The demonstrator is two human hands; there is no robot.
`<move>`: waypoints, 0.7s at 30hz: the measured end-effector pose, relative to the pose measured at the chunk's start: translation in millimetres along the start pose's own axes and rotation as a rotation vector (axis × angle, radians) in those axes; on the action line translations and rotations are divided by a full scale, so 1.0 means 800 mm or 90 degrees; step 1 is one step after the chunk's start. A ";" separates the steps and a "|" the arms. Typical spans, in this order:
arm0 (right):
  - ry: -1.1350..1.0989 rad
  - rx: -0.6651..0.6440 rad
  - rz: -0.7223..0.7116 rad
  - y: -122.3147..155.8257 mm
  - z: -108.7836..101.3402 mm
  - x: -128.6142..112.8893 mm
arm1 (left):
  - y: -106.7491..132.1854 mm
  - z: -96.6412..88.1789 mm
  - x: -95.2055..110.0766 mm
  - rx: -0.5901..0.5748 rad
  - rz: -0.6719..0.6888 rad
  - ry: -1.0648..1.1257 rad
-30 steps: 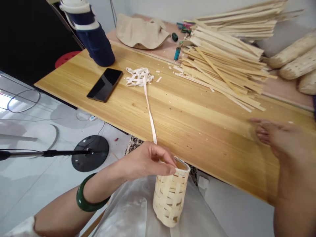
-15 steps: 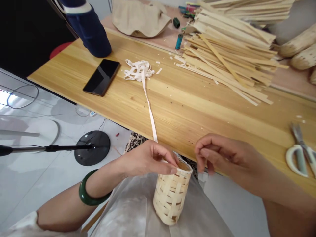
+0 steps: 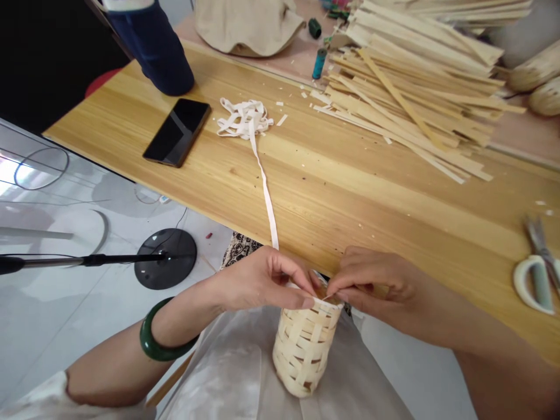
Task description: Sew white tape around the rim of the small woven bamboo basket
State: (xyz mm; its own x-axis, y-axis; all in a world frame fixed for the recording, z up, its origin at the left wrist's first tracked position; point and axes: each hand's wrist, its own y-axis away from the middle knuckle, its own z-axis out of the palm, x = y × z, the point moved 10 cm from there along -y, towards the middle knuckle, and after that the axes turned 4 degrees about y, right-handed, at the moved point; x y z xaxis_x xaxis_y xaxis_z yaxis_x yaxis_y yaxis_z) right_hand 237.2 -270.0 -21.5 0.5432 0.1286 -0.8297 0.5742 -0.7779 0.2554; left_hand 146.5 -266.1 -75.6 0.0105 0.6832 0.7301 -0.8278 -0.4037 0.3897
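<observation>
A small woven basket of pale flat strips stands tilted on my lap. My left hand pinches its rim, thumb outside and fingers inside. White cloth tape runs from a loose heap on the table down behind that hand, and a white band edges the basket's mouth. My right hand is at the rim's right side, thumb and forefinger pressed together. Something thin and pale shows at those fingertips, too small to name.
On the wooden table lie a phone, scissors at the right and a pile of thin wood strips. A teal thread spool and a dark blue object stand farther back. A round black stand base is on the floor.
My right hand has moved left to the basket's rim, and its fingers now meet in a pinch there. My left hand keeps its grip on the rim.
</observation>
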 end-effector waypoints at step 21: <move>-0.063 -0.002 0.039 -0.004 0.001 0.010 | -0.003 0.001 -0.005 -0.006 -0.019 -0.002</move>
State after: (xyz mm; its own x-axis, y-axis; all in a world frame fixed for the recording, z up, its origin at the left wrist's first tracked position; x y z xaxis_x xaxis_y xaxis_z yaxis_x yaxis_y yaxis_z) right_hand 239.6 -266.7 -29.4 0.5138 0.0189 -0.8577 0.5434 -0.7808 0.3083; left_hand 148.6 -268.4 -78.8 0.0372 0.6937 0.7193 -0.8320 -0.3771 0.4068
